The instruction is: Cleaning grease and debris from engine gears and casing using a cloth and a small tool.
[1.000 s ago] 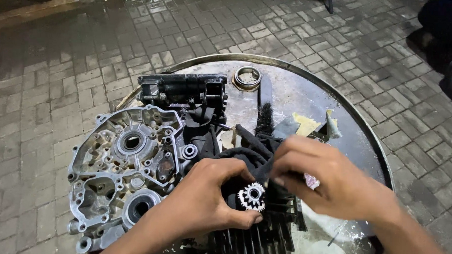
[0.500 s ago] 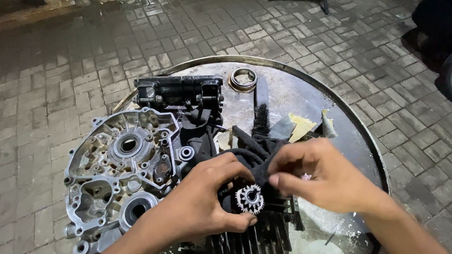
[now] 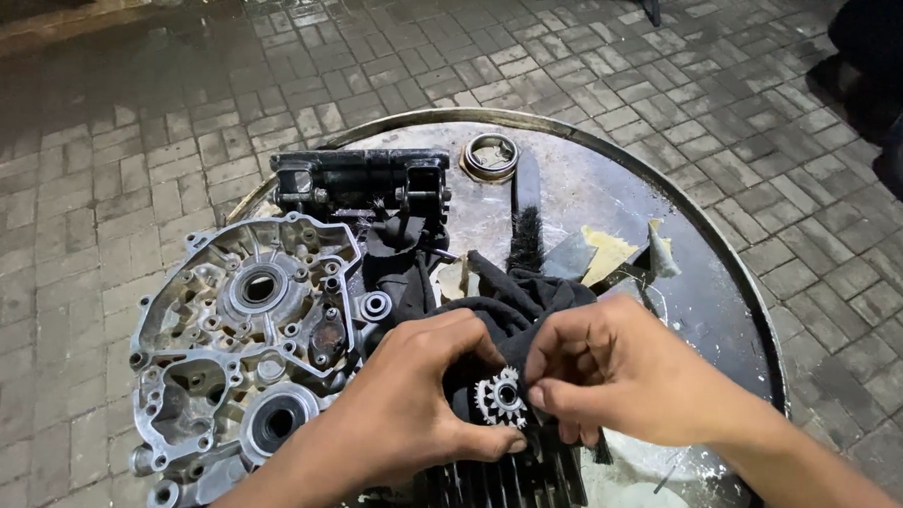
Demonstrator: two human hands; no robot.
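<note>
— What do you have in your hands?

— My left hand (image 3: 406,403) holds a small sprocket (image 3: 500,396), wrapped partly in a black rag (image 3: 500,306). The thumb presses under it and the fingers curl around the rag. My right hand (image 3: 617,375) pinches the rag at the right side of the sprocket, with the fingertips closed on the cloth.

— Where is the sprocket exactly?

— It is in front of me, over the finned cylinder (image 3: 493,491), near the front edge of the drum top (image 3: 690,292).

— What can go wrong?

— I think the sprocket can slip, because the rag looks oily and my grip goes partly through the cloth. If it falls, it can roll off the drum to the wet paving (image 3: 125,142). The teeth can also catch the rag and pull it.

— Is there room to move?

— On the left, not much: the crankcase (image 3: 248,357) lies just beside my left hand and hangs over the rim. Behind it is a black part (image 3: 359,181), a ring (image 3: 490,157) and a brush (image 3: 526,222). On the right the drum is more open, only paper scraps (image 3: 612,252) there.
</note>
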